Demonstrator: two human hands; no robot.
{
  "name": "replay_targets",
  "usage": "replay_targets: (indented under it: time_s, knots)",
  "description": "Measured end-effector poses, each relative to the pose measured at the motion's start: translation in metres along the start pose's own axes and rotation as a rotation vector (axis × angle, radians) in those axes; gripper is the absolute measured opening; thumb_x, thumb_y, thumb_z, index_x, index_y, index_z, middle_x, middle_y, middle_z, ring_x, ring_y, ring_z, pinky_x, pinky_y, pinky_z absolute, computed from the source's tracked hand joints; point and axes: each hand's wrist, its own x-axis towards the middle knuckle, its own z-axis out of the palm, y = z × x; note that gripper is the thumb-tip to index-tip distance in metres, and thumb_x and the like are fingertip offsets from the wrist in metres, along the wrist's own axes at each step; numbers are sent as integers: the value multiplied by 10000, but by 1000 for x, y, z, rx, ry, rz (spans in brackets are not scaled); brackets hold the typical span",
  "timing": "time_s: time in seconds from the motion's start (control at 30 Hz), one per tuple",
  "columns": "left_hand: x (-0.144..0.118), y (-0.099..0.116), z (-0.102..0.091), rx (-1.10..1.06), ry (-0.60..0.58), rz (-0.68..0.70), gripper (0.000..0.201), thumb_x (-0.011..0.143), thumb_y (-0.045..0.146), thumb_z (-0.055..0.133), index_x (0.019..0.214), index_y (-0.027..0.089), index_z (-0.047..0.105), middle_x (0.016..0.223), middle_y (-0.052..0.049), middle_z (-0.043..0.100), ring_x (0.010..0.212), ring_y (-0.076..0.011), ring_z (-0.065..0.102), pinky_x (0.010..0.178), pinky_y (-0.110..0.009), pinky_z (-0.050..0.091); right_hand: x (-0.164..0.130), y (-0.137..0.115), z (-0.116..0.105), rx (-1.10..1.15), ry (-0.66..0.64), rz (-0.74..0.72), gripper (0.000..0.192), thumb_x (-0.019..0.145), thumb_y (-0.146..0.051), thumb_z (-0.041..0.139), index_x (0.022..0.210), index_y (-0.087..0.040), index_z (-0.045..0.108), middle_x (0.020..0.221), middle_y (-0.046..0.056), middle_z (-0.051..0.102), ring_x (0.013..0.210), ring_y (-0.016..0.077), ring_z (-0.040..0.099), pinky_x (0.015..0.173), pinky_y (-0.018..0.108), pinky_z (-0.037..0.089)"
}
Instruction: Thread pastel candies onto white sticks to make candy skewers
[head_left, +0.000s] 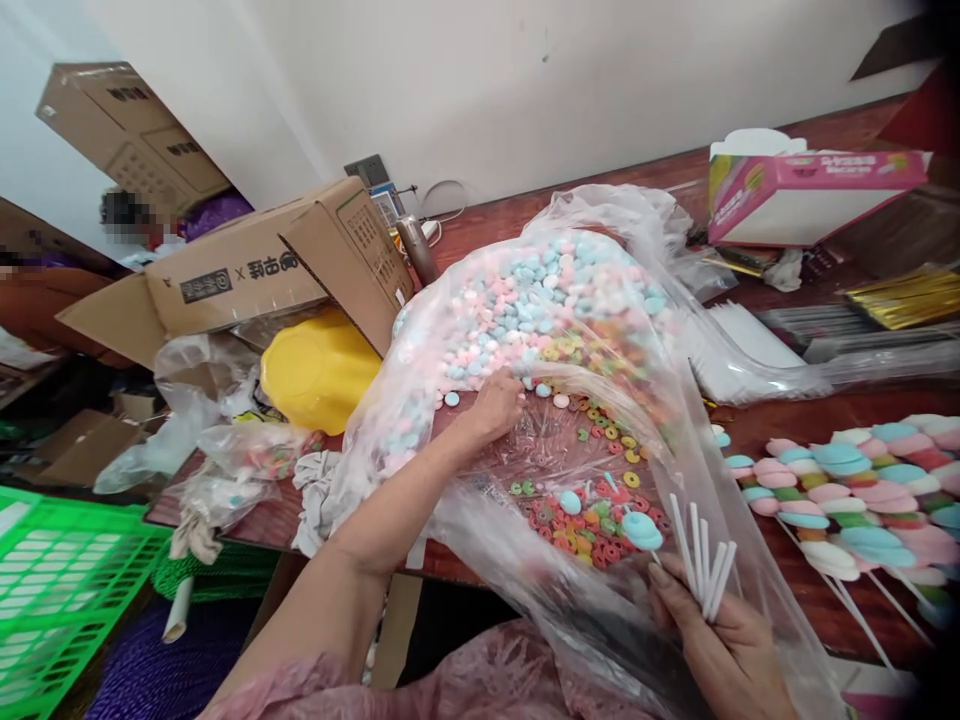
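Observation:
My right hand (724, 635) is closed around several white lollipop sticks (701, 560). Between its thumb and finger is another stick, tipped with blue marshmallow candy (643, 531). My left hand (496, 405) reaches to the near edge of a heap of pink, blue and white marshmallow candies (540, 290), its fingers curled together; what they pinch, if anything, is hidden. The heap lies in a large clear plastic bag (480, 520), spread open on the table. Ring-shaped gummies (600, 520), red, green and orange, lie in the bag between my hands, with more yellow ones (611, 435) beyond.
Finished candy skewers (862, 500) are piled at the right. Behind them are white sticks (742, 345), gold ties (907, 298) and a pink box (817, 195). At the left stand an open carton (247, 270), a yellow tub (322, 370) and a green basket (67, 590). Another person is at far left.

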Motion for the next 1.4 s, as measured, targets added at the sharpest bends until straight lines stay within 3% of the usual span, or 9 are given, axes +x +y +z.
replay_targets:
  time_s: [0.17,0.37,0.47,0.67,0.9,1.0,1.17,1.3,1.4]
  knots:
    - [-33,1,-12,-188,-56,40,157,792,146,628,646,142,687,905,-73,637,837,-187,604,822,-311,484,-1,1,-3,5,-60,30,346,916,-461,618,700,-195,670,546,-16,493,497,124,463,488,230,405]
    - [-37,-15,-22,-697,95,-80,149,791,280,690,735,147,729,812,-41,697,752,-161,638,698,-262,495,3,-6,-3,-31,-68,23,416,918,-483,607,624,-189,620,537,-13,486,495,119,470,488,224,401]
    - [-28,-19,-15,-621,133,-89,120,795,233,672,730,145,720,722,-22,682,685,-150,611,676,-263,474,3,-9,-1,-23,-33,37,435,909,-515,606,621,-188,614,530,-15,479,481,115,455,465,224,386]
    - [-36,-19,3,-314,142,115,132,822,162,637,706,153,700,777,-51,694,763,-163,603,794,-300,461,-2,-1,0,0,2,25,337,887,-497,645,789,-183,718,540,-22,511,488,126,482,483,240,412]
    - [-43,-35,10,-874,110,-200,170,715,311,735,767,150,714,735,-27,695,663,-140,587,669,-271,469,-1,3,1,-8,28,3,278,889,-451,656,870,-188,744,548,-29,520,487,125,480,485,242,409]
    - [-44,-38,12,-979,87,-233,239,657,323,795,785,135,718,775,-31,706,686,-131,596,693,-267,479,-1,5,2,-16,40,0,282,885,-453,658,870,-186,750,542,-31,519,482,123,480,480,240,407]
    - [-43,-40,11,-831,99,-180,311,741,286,735,1025,159,746,867,-33,726,734,-152,615,725,-289,502,-2,4,2,-44,26,-10,318,892,-478,640,831,-183,742,542,-29,507,485,123,469,486,245,406]
    - [-39,-42,6,-510,83,41,167,825,234,649,914,177,779,914,-51,724,860,-191,641,869,-329,496,0,-1,1,-86,8,-19,339,905,-485,614,809,-179,724,537,-27,501,489,126,471,488,242,404]
    - [-38,-42,5,-426,84,119,213,817,226,662,985,181,785,902,-53,702,876,-201,635,891,-347,494,1,-4,1,-108,-14,-12,371,910,-495,600,728,-183,685,537,-24,490,490,124,465,486,238,401]
